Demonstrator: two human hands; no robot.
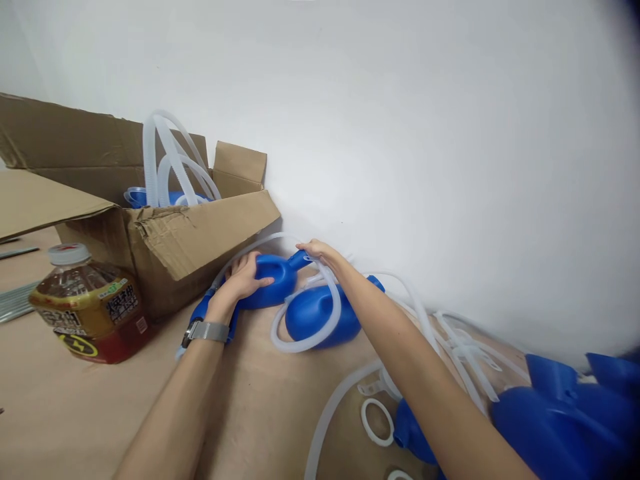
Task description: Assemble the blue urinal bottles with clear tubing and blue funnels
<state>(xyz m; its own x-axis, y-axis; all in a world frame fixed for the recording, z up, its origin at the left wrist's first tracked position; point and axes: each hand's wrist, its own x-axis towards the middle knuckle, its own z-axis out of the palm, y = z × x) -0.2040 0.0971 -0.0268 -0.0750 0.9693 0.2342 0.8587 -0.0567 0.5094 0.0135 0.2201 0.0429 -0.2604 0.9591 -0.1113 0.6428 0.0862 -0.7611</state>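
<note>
A blue plastic urinal bottle (279,280) with a moulded handle lies on its side near the wall. My left hand (245,279), with a watch on its wrist, grips the body of this bottle, thumb on the near side. At the bottle's neck, my right hand (316,251) has its fingers closed round the mouth, where a white hose meets it. This clear white hose (336,310) hangs down from there and loops over a second blue bottle (320,313) just to the right. The fingertips of my right hand are partly hidden.
On the left, an open cardboard box (210,230) holds blue bottles and white corrugated hoses (173,157). A drink bottle (93,307) stands before it. More blue bottles (550,420), loose hoses (465,360) and a white ring (377,423) lie at right. A white wall (425,133) rises behind.
</note>
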